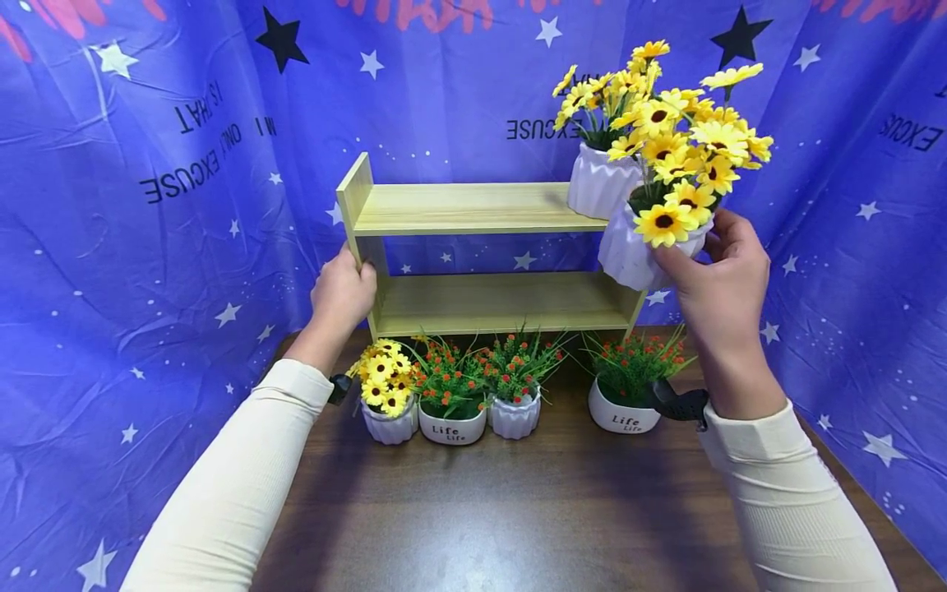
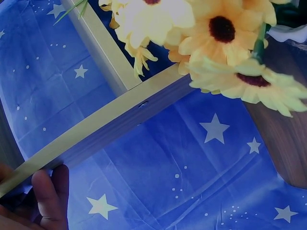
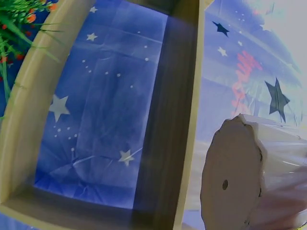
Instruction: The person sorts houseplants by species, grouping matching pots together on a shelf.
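My left hand [image 1: 342, 289] grips the left side panel of a two-tier wooden shelf [image 1: 466, 207]; in the left wrist view its fingers [image 2: 45, 194] curl against the panel. At the shelf's right end, my right hand [image 1: 728, 284] holds a white fluted pot [image 1: 625, 253] of yellow daisy-like flowers by its side. That pot is raised and tilted, and its flat underside with a small hole faces the right wrist camera. Partly behind it, a similar flowerpot [image 1: 598, 182] of yellow flowers stands on the upper board.
Below the shelf's front stand a small yellow-flower pot [image 1: 390, 423], an oval red-flower pot [image 1: 453, 427] and a fluted red-flower pot [image 1: 515, 418]. Another oval pot [image 1: 621, 413] is farther right on the brown table [image 1: 473, 510]. Blue starry cloth [image 1: 185, 271] hangs around.
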